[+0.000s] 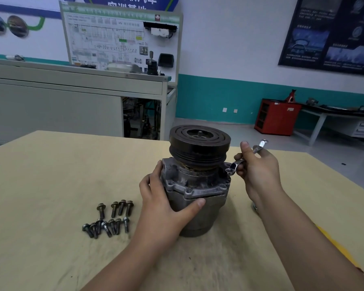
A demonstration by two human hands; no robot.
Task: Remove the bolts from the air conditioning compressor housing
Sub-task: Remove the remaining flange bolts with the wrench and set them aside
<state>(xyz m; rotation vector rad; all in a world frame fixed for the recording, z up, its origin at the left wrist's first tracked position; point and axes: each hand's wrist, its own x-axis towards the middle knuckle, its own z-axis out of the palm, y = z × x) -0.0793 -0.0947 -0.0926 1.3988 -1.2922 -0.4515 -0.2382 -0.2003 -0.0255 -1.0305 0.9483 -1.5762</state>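
Observation:
The grey compressor housing [195, 198] stands upright on the wooden table [51, 175], its black pulley [200, 143] on top. My left hand [164, 202] grips the housing's left side, thumb across the front under the flange. My right hand [259, 171] holds a shiny ring wrench [243, 157]. The wrench's ring end sits at the right corner of the flange. Several removed bolts [109, 219] lie in a loose pile on the table to the left of the housing.
The table's far edge runs just behind the compressor. Beyond it stand a grey workbench [72, 101] with a diagram board, a red cabinet [275, 116] and another bench at the right wall.

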